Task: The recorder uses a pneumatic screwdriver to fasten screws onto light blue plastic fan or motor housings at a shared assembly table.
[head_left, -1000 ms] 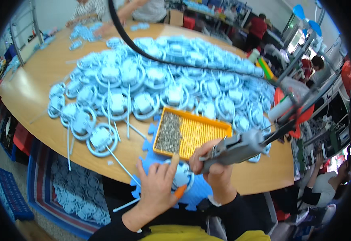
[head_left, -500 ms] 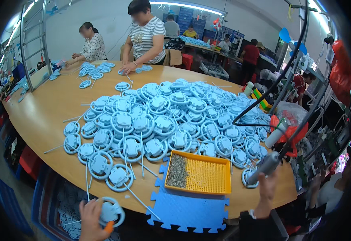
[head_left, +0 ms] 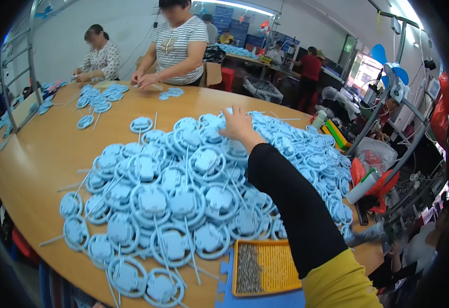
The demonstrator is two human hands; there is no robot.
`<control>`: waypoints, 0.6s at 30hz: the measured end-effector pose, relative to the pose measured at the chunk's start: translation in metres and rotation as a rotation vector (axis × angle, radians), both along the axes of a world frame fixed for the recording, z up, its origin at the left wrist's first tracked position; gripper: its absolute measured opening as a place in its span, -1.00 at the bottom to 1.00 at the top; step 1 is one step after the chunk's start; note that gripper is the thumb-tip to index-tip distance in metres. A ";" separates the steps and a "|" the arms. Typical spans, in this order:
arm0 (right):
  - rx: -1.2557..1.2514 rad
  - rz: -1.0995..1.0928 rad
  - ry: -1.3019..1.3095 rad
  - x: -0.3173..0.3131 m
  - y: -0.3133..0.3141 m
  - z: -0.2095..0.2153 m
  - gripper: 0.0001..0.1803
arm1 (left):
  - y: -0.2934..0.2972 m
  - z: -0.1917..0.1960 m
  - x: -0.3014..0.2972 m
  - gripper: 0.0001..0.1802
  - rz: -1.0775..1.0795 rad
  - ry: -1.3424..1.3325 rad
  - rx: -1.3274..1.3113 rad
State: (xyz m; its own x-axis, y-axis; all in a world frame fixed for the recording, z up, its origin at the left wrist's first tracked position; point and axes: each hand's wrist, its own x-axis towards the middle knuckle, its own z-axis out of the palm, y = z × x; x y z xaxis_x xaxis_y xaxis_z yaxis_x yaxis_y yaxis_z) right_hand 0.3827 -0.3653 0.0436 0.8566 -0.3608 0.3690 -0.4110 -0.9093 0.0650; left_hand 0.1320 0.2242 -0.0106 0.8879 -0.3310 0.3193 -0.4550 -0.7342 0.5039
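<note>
My right hand stretches across to the far side of a large heap of light blue ring-shaped plastic parts. Its fingers are spread over the top of the heap; whether they touch a part I cannot tell. Many parts have a boxy centre and a thin pale stem. Below my right forearm lies a yellow tray with small silver screws on its left side, partly covered by my sleeve. Of my left hand only a skin-coloured sliver shows at the lower edge; its fingers and anything in them are hidden.
A blue foam mat lies under the tray. A blurred grey tool hangs at the table's right edge, near a white bottle. Across the wooden table, two people handle similar blue parts. A metal frame rises on the right.
My right hand has moved from beside the grey driver at the right to the heap's far side. My left hand, holding a blue part before, has dropped almost out of view. The view has shifted.
</note>
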 end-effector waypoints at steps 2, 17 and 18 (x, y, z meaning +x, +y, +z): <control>0.062 -0.078 0.106 0.022 -0.014 -0.018 -0.27 | 0.009 -0.006 0.005 -0.48 0.048 -0.029 0.032; -0.340 1.273 -0.504 -0.100 0.251 0.051 -0.56 | -0.036 0.000 0.068 -0.54 -0.324 0.334 -1.183; -0.334 1.311 -0.469 -0.119 0.269 0.045 -0.57 | -0.050 0.016 0.077 -0.43 -0.391 0.478 -1.276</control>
State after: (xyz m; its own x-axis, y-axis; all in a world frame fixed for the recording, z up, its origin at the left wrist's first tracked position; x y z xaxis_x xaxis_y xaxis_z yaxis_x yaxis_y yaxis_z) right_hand 0.2636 -0.0958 0.0883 0.2746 0.7396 0.6145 0.6554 -0.6116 0.4432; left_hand 0.2087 0.1746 0.0056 0.9137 -0.2942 0.2804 -0.1188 0.4665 0.8765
